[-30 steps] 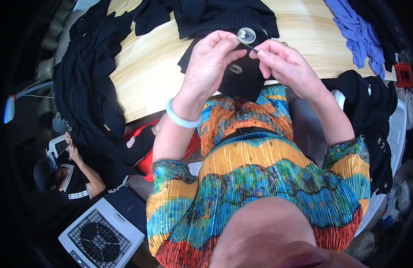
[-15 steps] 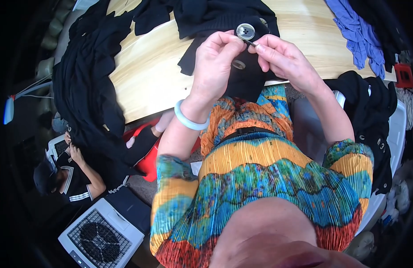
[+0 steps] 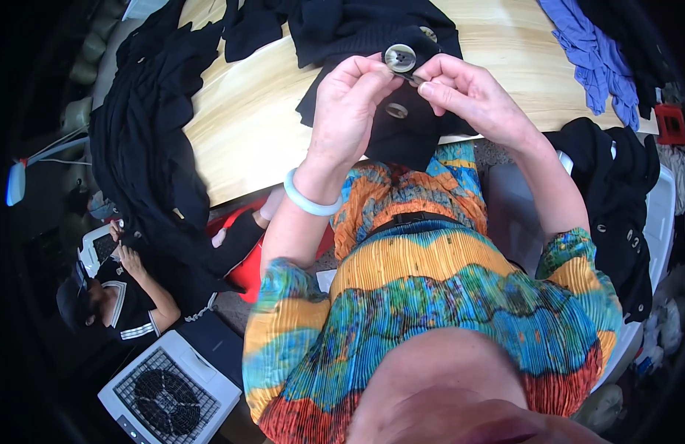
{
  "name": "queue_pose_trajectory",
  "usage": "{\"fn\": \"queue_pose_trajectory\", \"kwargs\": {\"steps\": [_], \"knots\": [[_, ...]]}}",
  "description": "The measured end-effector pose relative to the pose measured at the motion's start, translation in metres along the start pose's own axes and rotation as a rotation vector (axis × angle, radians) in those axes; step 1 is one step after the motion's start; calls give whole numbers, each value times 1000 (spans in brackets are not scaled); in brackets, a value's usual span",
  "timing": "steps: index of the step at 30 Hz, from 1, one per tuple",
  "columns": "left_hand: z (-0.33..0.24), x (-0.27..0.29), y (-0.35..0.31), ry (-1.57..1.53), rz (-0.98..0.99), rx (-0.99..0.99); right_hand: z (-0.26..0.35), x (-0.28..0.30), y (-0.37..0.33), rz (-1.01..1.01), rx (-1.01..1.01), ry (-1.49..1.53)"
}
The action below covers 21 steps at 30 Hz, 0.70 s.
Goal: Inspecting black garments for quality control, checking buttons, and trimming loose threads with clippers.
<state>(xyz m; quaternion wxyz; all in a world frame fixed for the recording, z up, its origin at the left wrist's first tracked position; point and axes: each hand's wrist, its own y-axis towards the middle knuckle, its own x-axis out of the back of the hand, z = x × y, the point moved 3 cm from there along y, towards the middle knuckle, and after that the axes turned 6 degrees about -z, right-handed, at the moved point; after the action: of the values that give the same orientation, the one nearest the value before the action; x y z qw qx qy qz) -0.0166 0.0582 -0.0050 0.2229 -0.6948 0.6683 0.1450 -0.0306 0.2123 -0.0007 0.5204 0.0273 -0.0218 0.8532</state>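
Note:
A large round button (image 3: pixel 399 58), dark in the middle with a pale rim and small holes, stands up over a black knit garment (image 3: pixel 401 140). My left hand (image 3: pixel 350 100), with a pale bangle on its wrist, pinches the button's lower edge between thumb and fingertips. Just to the right, my right hand (image 3: pixel 468 92) is closed in a pinch on something small and dark beneath the button, too small to make out. Two more buttons show on the garment: one (image 3: pixel 396 111) below my fingertips and one (image 3: pixel 429 34) above them.
Black garments (image 3: pixel 146 111) hang over the left side of the wooden table (image 3: pixel 246 126). Blue-violet cloth (image 3: pixel 594 59) lies at the far right. A white bin (image 3: pixel 657 237) holds buttoned black garments. At left, a co-worker (image 3: pixel 128 296) sits behind a white fan-grilled box (image 3: pixel 168 392).
Both my hands have shifted slightly left and down with the button, which has tilted a little. The co-worker's hands and head have moved slightly.

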Motion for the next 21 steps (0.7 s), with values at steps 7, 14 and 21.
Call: {"fn": "queue_pose_trajectory", "kwargs": {"steps": [7,14,21], "knots": [[-1,-2,-3,85,7,-51,1,1,4,29,26,23],[-1,4,-1,121,24,-21,-1,1,6,26,10,57],[-4,36,10,-117,62,93,15,17,1,-100,47,168]]}}
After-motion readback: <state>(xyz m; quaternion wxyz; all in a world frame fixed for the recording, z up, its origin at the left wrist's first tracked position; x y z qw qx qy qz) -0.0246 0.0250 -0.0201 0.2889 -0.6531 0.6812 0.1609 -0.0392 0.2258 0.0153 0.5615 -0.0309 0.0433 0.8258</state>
